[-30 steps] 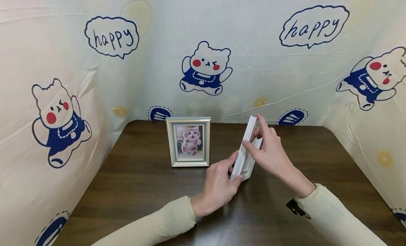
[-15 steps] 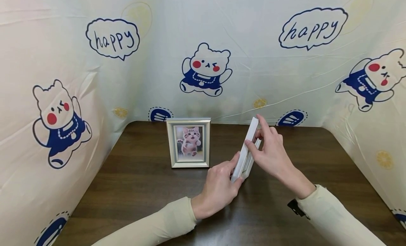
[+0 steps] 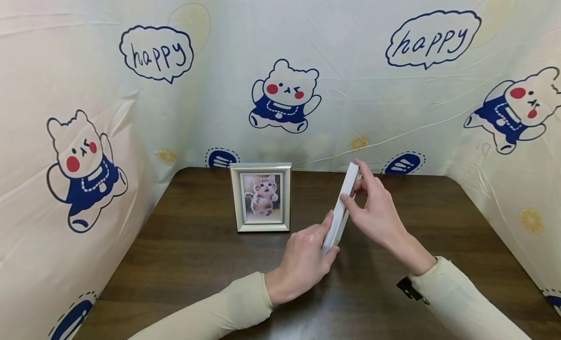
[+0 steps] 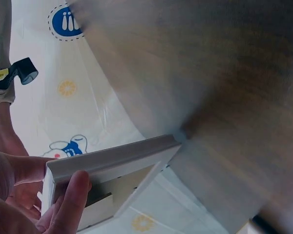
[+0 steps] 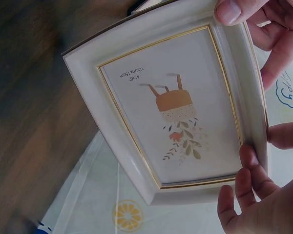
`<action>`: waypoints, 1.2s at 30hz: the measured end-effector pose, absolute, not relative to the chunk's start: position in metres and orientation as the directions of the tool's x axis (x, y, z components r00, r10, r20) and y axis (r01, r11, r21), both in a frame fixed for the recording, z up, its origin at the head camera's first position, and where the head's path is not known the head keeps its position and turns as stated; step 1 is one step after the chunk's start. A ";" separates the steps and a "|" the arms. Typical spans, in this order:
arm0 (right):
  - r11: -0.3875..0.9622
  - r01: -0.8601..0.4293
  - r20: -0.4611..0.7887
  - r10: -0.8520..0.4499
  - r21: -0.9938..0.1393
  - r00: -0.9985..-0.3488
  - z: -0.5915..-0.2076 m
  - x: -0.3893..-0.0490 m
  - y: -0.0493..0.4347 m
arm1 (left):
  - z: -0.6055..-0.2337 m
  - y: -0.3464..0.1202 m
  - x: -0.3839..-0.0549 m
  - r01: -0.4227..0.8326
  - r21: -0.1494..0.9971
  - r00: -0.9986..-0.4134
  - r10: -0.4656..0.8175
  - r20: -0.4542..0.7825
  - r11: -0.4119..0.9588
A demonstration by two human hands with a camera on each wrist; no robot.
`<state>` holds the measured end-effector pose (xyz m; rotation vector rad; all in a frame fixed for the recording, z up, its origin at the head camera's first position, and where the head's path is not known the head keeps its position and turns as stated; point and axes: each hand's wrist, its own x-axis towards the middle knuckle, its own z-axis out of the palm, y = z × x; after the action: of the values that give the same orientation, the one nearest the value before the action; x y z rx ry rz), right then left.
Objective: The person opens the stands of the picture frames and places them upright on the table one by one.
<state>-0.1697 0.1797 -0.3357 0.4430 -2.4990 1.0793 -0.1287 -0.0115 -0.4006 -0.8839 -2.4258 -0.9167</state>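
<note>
Both hands hold a white photo frame point(image 3: 339, 211), seen almost edge-on in the head view, tilted above the table. My left hand point(image 3: 304, 262) grips its lower end between thumb and fingers. Near the top, my right hand point(image 3: 376, 211) pinches it, with the index finger at the upper corner and the thumb on the near edge. The right wrist view shows the front of the white frame point(image 5: 132, 165), with a gold inner line around an insert point(image 5: 178, 112) that has a drawn potted plant. A recessed side of the frame appears in the left wrist view, partly hidden by fingers.
A second photo frame point(image 3: 285, 198), silvery with a kitten picture, stands upright on the brown wooden table point(image 3: 197, 262), left of the hands. A printed cloth point(image 3: 359, 101) with bears hangs around the table's back and sides.
The held photo frame has turned, so its face has gone from sight in the head view and it is nearly edge-on. Both hands have shifted slightly right with it. The kitten frame stays put.
</note>
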 end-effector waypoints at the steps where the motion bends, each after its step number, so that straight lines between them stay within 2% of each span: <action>1: 0.651 -0.429 0.464 -0.131 -0.626 -0.876 -0.335 -0.170 0.180 | -0.400 -0.012 -0.129 0.681 0.431 -0.718 0.424 0.553 0.591; 9: 0.622 -0.438 0.486 -0.103 -0.649 -0.868 -0.336 -0.171 0.181 | -0.393 -0.010 -0.127 0.699 0.380 -0.698 0.463 0.545 0.606; 36: 0.581 -0.431 0.491 -0.061 -0.691 -0.869 -0.337 -0.168 0.185 | -0.387 -0.001 -0.122 0.700 0.302 -0.691 0.507 0.516 0.647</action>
<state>-0.1678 0.1852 -0.3374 0.3952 -2.3967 1.2084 -0.1220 -0.0011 -0.3871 -0.9541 -2.4812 -0.6895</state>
